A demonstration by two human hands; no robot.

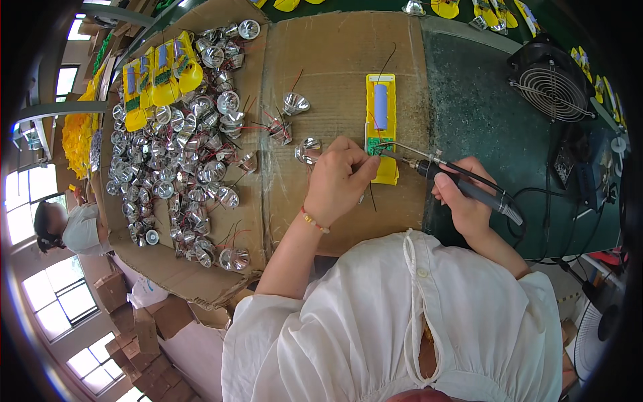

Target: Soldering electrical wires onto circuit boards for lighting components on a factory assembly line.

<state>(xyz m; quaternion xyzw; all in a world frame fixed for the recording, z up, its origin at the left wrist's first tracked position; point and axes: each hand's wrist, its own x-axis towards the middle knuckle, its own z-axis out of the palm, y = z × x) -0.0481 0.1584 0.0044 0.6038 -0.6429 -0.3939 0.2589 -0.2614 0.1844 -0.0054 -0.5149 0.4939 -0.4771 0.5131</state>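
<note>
A yellow plastic housing (392, 124) lies on the cardboard, with a purple cylindrical battery (381, 107) and a green circuit board (372, 142) in it. My right hand (465, 197) grips a soldering iron (462, 184), its tip over the circuit board. A thin metal tube with a black cable runs alongside the iron. Close to the board, my left hand (339, 175) is pinched; what lies between its fingertips is too small to make out. Beside that hand sits a silver reflector cup (309, 151). Two more reflector cups (296, 103) with thin wires rest farther up the cardboard.
A cardboard tray (194, 273) at left holds many reflector cups and several yellow housings (161, 70). At the far right stand a black fan with a wire guard (552, 90) and a dark box (596, 171) with cables. Another person (82, 224) is beyond the tray.
</note>
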